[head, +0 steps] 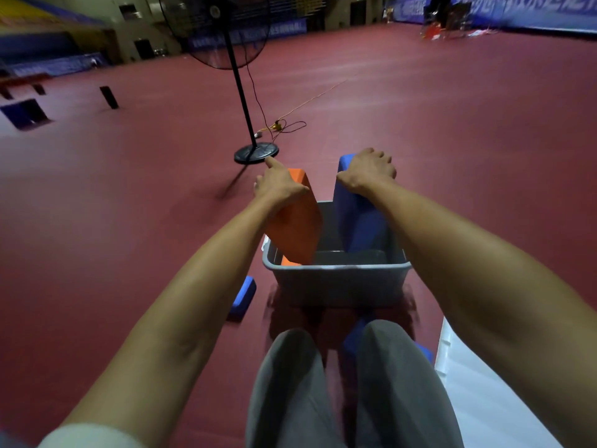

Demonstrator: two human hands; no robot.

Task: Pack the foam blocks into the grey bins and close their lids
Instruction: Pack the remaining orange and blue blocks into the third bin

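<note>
Red sports-hall floor, standing fan just beyond the hands. Left grip clasps the top end of the orange foam block, index finger sticking out. The block is tilted, its lower end already inside the grey bin below the grip. Right grip is curled over the top of a blue foam block, which stands near upright in the bin beneath it.

Step in hand looks like seating both blocks. Best to tip each flat, side by side, below the rim so a lid can shut. A loose blue block lies on the floor outside the bin, below the left grip.
</note>
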